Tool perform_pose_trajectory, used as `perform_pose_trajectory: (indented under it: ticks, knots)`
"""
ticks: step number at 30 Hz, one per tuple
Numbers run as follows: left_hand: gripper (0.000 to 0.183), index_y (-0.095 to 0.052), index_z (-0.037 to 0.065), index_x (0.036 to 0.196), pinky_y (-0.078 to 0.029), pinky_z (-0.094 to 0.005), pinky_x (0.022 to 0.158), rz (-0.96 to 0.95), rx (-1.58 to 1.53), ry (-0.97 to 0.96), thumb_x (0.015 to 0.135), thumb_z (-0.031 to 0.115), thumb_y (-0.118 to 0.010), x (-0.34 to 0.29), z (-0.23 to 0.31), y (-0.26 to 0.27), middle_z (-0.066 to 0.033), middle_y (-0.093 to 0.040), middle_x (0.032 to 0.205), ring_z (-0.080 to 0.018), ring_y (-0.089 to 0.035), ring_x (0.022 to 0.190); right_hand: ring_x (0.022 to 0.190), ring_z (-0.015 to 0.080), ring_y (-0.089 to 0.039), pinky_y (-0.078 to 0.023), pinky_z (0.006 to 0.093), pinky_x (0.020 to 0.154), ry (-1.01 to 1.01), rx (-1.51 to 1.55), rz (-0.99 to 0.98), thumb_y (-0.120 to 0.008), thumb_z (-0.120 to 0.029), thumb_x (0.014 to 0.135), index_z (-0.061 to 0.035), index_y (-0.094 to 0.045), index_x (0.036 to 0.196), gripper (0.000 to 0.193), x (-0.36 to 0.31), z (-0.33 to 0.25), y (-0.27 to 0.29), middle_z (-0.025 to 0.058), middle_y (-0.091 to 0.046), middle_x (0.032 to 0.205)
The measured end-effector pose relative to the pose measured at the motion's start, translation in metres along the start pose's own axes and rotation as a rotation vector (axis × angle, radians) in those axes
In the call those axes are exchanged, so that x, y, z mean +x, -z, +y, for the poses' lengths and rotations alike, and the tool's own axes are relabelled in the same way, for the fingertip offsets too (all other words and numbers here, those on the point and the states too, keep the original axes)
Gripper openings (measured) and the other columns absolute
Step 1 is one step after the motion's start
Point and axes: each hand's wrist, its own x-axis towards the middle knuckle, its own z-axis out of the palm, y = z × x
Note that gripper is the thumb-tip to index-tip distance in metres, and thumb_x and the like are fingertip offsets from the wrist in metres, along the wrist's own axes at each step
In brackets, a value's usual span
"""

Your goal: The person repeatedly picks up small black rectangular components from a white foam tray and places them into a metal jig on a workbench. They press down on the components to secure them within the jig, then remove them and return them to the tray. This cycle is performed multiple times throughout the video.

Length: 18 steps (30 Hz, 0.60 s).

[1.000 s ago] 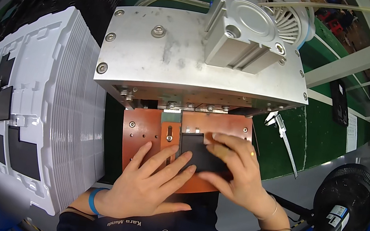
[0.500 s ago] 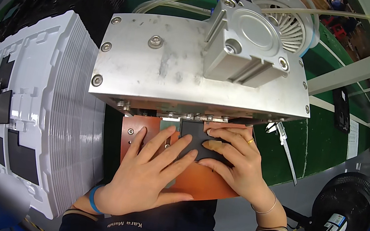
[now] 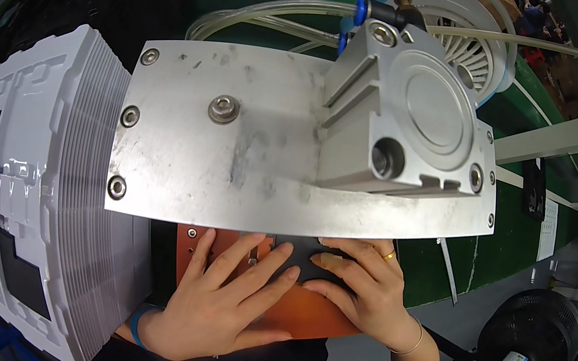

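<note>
The dark part (image 3: 304, 250), on the orange plate (image 3: 315, 318), is touched by both hands: at two o'clock from the spread left hand (image 3: 217, 303), at ten o'clock from the curled right hand (image 3: 374, 292), whose grip cannot be told. Its far end and long axis are hidden by the metal block (image 3: 179, 146).

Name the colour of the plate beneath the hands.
The plate is orange, clearest in the head view.

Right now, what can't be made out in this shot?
Head view:
Dark flat part: far end hidden by silver top plate, other bits by left hand and right hand.
Orange plate: far side, hidden by the same top plate.
Thin silver strip: far end, behind the top plate.
Paper sheet: contents too small.
</note>
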Motion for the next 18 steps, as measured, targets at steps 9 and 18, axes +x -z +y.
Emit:
perform_pose_trajectory:
  ticks: [9, 18]
  knots:
    - [0.074, -0.06, 0.019, 0.132, -0.024, -0.0643, 0.109, -0.008, 0.007, 0.01, 0.076, 0.066, -0.066, -0.0017, 0.0001, -0.0017, -0.0058, -0.047, 0.146, -0.0352, -0.037, 0.135, 0.086, 0.024, -0.06, -0.048, 0.0331, 0.077, -0.013, -0.043, 0.013, -0.085, -0.03, 0.063, -0.0095, -0.074, 0.093, 0.037, 0.0007, 0.0005, -0.0004, 0.0064, -0.066, 0.096]
    - [0.075, -0.059, 0.02, 0.133, -0.026, -0.0645, 0.109, -0.017, 0.01, 0.012, 0.075, 0.067, -0.066, -0.0014, 0.0004, -0.0008, -0.0053, -0.047, 0.146, -0.0354, -0.038, 0.135, 0.088, 0.0226, -0.058, -0.046, 0.0333, 0.079, -0.012, -0.044, 0.003, -0.084, -0.028, 0.066, -0.0104, -0.073, 0.094, 0.035, -0.0005, 0.0012, -0.0003, 0.0051, -0.066, 0.1]
